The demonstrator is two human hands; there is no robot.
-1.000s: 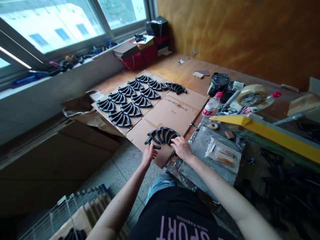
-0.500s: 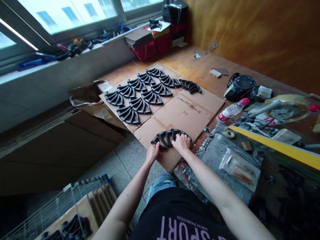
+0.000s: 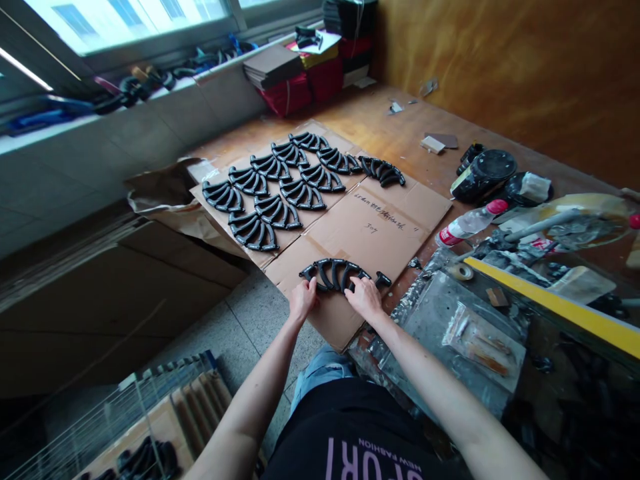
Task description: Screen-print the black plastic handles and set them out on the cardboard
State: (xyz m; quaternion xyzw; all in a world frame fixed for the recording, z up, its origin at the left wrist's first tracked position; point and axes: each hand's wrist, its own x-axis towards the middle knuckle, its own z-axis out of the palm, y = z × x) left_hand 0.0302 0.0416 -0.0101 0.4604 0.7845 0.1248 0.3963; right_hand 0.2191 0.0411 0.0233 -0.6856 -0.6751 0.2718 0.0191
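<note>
A fan of black curved pieces [image 3: 336,272] lies flat on the near flap of a brown cardboard sheet [image 3: 370,230], close to its front edge. The pieces are smooth, slightly glossy arcs, set side by side so that they spread like ribs. The left hand [image 3: 303,300] sits at the fan's left end with its fingertips on the outermost piece; its grip is apart, the fingers loosely bent and not wrapped round anything. The right hand [image 3: 365,298] rests on the fan's right half, fingers spread flat over the ribs, its grip likewise apart. One short black piece juts out just beyond the right hand. Farther back on the same cardboard lie more fans [image 3: 280,187] of the same kind, laid in two rows, some touching. The cardboard has handwriting in its middle and covers part of a worn wooden tabletop [image 3: 395,137]. To the right lie a clear plastic bottle [image 3: 467,223] with a red cap and label on its side, a small roll of tape [image 3: 461,271], a long yellow bar [image 3: 555,303] and a crinkled clear packet [image 3: 480,340] on a grey, stained sheet. A crumpled brown paper bag [image 3: 165,193] hangs off the left edge.
</note>
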